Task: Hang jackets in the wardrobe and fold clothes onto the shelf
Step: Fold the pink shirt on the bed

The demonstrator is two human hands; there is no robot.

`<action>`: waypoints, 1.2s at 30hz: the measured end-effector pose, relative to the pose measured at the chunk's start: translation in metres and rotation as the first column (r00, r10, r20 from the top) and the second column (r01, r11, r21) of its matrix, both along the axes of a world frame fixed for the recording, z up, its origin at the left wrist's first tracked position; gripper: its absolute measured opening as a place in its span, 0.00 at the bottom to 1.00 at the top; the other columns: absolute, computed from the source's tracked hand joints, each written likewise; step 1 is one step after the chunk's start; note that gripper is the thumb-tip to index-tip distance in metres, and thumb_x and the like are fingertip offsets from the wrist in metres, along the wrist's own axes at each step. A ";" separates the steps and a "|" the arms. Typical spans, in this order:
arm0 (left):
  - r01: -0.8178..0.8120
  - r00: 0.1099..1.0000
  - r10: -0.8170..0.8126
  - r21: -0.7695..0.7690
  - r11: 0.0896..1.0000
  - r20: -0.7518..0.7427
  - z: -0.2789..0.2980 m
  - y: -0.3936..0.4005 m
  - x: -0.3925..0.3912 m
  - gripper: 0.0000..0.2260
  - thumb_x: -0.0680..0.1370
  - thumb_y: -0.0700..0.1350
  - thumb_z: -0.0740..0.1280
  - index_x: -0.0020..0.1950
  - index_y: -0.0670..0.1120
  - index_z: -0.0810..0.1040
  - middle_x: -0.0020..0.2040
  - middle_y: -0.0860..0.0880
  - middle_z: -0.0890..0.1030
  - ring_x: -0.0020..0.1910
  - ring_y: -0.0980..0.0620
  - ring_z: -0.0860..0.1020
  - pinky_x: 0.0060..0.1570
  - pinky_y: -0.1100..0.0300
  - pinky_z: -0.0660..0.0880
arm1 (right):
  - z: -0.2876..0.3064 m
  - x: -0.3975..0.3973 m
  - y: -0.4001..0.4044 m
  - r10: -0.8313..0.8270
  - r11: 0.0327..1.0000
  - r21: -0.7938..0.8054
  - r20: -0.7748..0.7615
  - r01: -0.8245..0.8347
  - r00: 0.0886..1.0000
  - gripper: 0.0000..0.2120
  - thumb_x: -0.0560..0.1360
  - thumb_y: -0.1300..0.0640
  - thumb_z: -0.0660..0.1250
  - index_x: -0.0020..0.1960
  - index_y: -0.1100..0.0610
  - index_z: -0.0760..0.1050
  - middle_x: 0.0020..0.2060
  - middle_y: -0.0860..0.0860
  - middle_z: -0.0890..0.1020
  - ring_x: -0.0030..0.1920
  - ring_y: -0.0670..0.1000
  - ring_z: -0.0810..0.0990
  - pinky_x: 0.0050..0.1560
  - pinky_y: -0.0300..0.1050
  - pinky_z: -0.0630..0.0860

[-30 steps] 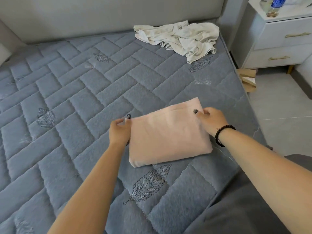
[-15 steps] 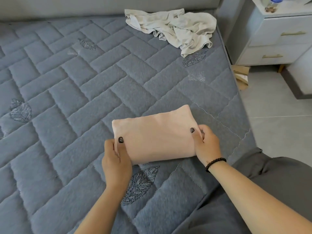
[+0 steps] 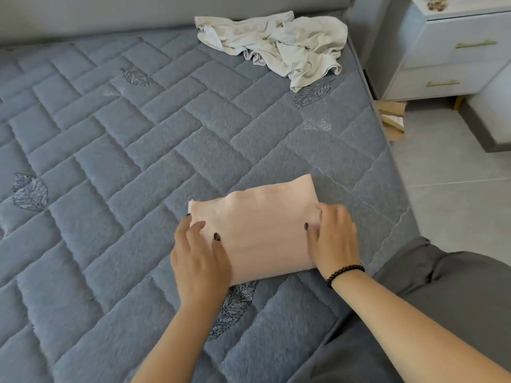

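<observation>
Both hands have slid further onto the folded pink cloth (image 3: 262,233) than they were half a second ago, when they gripped it at its 2 short ends. It lies flat as a rectangle on the grey quilted mattress (image 3: 124,167), near the mattress's right edge and toward its near side. Left hand (image 3: 200,258) rests on the cloth's left end, thumb laid flat on top and fingers spread along the edge, loosely bent; whether they tuck under the fabric cannot be told. Right hand (image 3: 336,239) covers the right end, thumb on top, fingers curled over the edge, and wears a black bead bracelet (image 3: 345,273) on the wrist.

At the far right corner of the mattress, against the headboard, lies a crumpled cream garment (image 3: 279,45), well apart from the pink cloth. Beyond the right edge stands a white bedside cabinet (image 3: 456,51) with 2 gold-handled drawers, and a brown paper bag (image 3: 392,117) sits on the floor between it and the bed.
</observation>
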State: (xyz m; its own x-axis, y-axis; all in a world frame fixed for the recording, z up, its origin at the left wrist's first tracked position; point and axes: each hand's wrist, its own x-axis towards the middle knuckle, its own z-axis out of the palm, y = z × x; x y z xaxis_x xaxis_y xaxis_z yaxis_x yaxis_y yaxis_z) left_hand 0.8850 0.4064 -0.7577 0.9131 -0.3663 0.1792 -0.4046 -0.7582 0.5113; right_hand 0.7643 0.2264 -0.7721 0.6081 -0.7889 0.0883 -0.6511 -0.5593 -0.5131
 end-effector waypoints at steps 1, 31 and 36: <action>0.122 0.991 -0.125 0.048 0.991 0.053 0.001 -0.010 -0.001 0.16 0.79 0.41 0.63 0.67 0.42 0.69 0.74 0.43 0.66 0.67 0.45 0.68 0.66 0.45 0.65 | 0.000 0.003 0.003 0.093 0.987 -0.134 0.008 -0.091 0.996 0.15 0.72 0.67 0.68 0.59 0.60 0.74 0.55 0.57 0.76 0.54 0.59 0.76 0.53 0.53 0.70; -0.262 0.916 0.253 0.013 0.965 -0.310 -0.032 -0.035 0.020 0.45 0.72 0.67 0.64 0.79 0.43 0.53 0.76 0.43 0.62 0.74 0.43 0.62 0.71 0.45 0.63 | -0.032 -0.010 -0.016 0.196 0.941 0.271 0.056 -0.204 0.979 0.27 0.78 0.54 0.65 0.74 0.57 0.62 0.72 0.53 0.62 0.73 0.52 0.60 0.67 0.31 0.52; -0.354 0.771 0.241 -0.081 0.932 -0.590 -0.022 -0.017 0.034 0.30 0.66 0.64 0.73 0.60 0.47 0.72 0.50 0.52 0.78 0.51 0.47 0.78 0.48 0.51 0.73 | -0.012 0.012 -0.032 -0.157 0.776 0.623 0.048 0.093 0.986 0.27 0.65 0.57 0.76 0.63 0.57 0.72 0.57 0.52 0.72 0.55 0.52 0.75 0.55 0.41 0.72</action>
State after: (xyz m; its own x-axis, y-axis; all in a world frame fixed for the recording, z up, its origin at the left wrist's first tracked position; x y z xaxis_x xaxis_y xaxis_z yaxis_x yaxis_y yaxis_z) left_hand 0.9185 0.3895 -0.7795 0.9284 -0.0722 -0.3646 0.2275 -0.6654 0.7110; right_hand 0.7759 0.1944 -0.7843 0.5144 -0.7618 -0.3938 -0.6251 -0.0187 -0.7803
